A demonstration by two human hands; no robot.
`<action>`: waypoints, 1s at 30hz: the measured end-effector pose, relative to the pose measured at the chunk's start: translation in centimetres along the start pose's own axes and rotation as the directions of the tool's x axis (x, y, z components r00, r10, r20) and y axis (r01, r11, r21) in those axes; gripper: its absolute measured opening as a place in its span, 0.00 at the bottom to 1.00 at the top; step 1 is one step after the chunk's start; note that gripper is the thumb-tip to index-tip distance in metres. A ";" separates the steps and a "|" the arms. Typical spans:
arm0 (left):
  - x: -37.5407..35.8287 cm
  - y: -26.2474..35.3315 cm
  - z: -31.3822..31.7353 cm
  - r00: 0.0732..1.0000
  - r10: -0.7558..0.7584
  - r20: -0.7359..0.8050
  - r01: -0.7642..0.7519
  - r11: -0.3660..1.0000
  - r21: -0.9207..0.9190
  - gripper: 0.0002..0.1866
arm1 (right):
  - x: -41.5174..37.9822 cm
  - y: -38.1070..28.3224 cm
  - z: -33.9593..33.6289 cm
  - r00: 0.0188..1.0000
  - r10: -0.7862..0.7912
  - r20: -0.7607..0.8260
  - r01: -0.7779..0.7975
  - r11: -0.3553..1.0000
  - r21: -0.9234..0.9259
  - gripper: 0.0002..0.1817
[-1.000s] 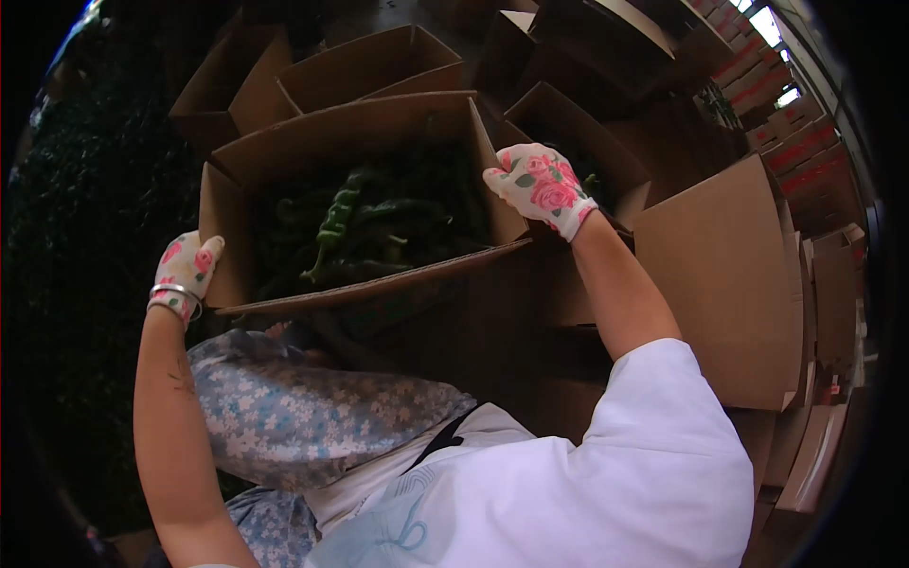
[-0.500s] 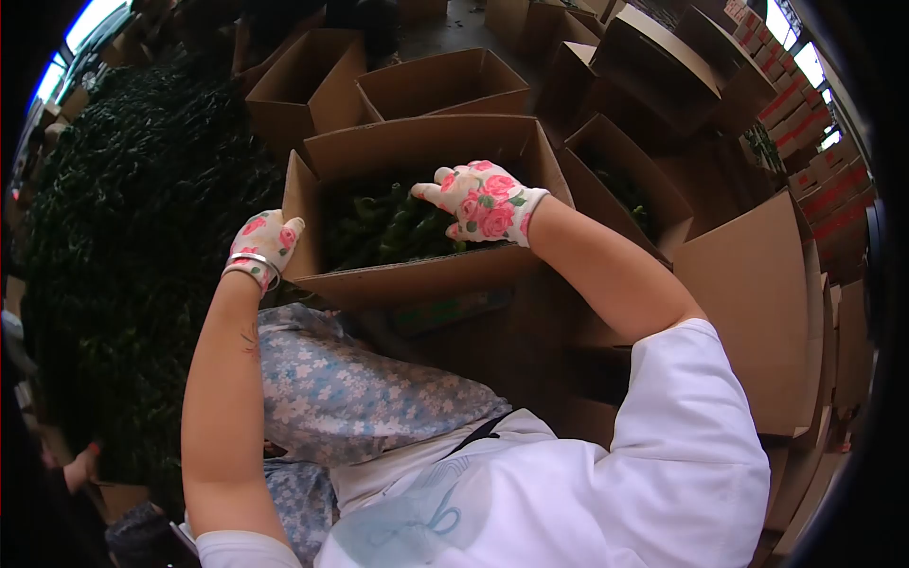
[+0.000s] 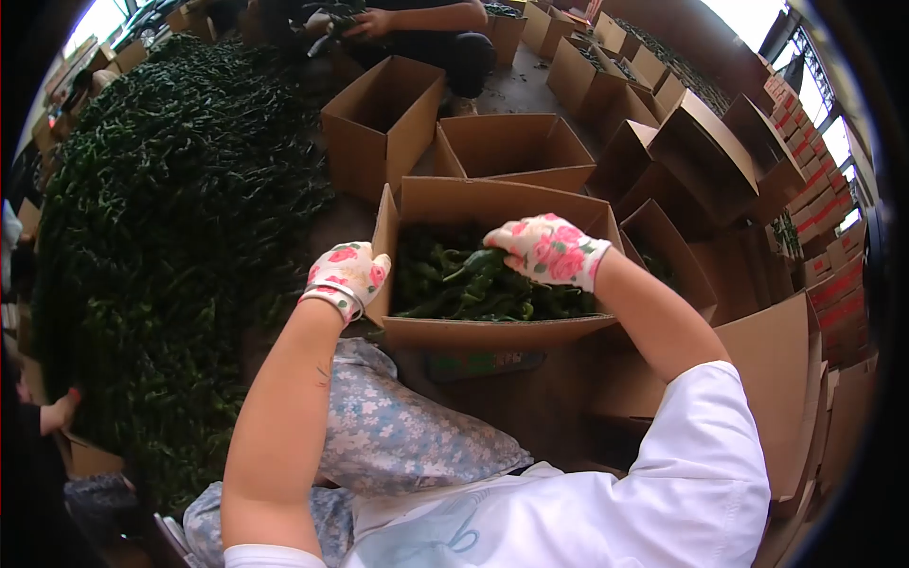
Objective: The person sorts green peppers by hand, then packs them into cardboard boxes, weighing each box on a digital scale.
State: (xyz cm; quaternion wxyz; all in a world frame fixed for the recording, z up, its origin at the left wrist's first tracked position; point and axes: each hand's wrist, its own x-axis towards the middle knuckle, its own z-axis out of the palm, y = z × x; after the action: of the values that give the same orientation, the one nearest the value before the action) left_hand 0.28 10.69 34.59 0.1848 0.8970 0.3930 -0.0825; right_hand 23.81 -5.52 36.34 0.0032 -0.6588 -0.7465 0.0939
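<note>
In front of me stands an open cardboard box [image 3: 502,331], part filled with green chili peppers [image 3: 454,298]. My left hand [image 3: 347,275], in a white glove with pink roses, is closed over the box's left wall, its thumb at the rim. My right hand [image 3: 549,248], in a matching glove, is inside the box, above the peppers. Its fingers and thumb are pinched around a green chili pepper [image 3: 473,265] that points left. The glove hides part of the peppers.
A large heap of green peppers [image 3: 170,237] covers the floor at left. Two open boxes [image 3: 369,133] stand beyond mine, with more at right. A co-worker's hand [image 3: 371,23] shows at the top, another person's hand [image 3: 62,412] at far left. A green object [image 3: 483,364] lies below the box.
The view has shifted, so the box and hands appear lower and farther right. My right hand, earlier with fingers spread over the peppers, is now pinched on one. My left hand stays on the box wall.
</note>
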 end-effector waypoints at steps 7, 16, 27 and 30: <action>-0.7 0.5 -1.1 0.995 -0.049 0.086 0.053 0.998 -0.036 0.23 | -0.1 -0.5 -5.2 0.997 -0.074 0.030 0.075 0.997 -0.027 0.17; -0.1 0.4 -1.0 0.995 -0.009 0.097 0.011 1.000 -0.024 0.23 | 15.8 3.8 -12.0 0.711 -0.026 -0.703 -0.209 0.946 -0.247 0.32; 1.2 -1.1 0.6 0.998 0.066 -0.020 -0.066 0.998 -0.007 0.22 | -10.7 5.5 -0.8 0.527 0.848 0.058 -0.844 0.530 -0.085 0.28; 1.4 -1.7 -0.3 0.996 0.080 0.045 -0.069 0.973 -0.221 0.21 | -12.6 6.4 1.4 0.525 0.851 0.021 -0.841 0.515 0.166 0.20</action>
State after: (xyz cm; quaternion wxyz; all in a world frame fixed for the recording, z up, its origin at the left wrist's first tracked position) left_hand -0.05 12.84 34.03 0.2959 0.8827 0.3606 -0.0559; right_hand 31.61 -17.39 35.51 0.0317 -0.9386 -0.3217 0.1206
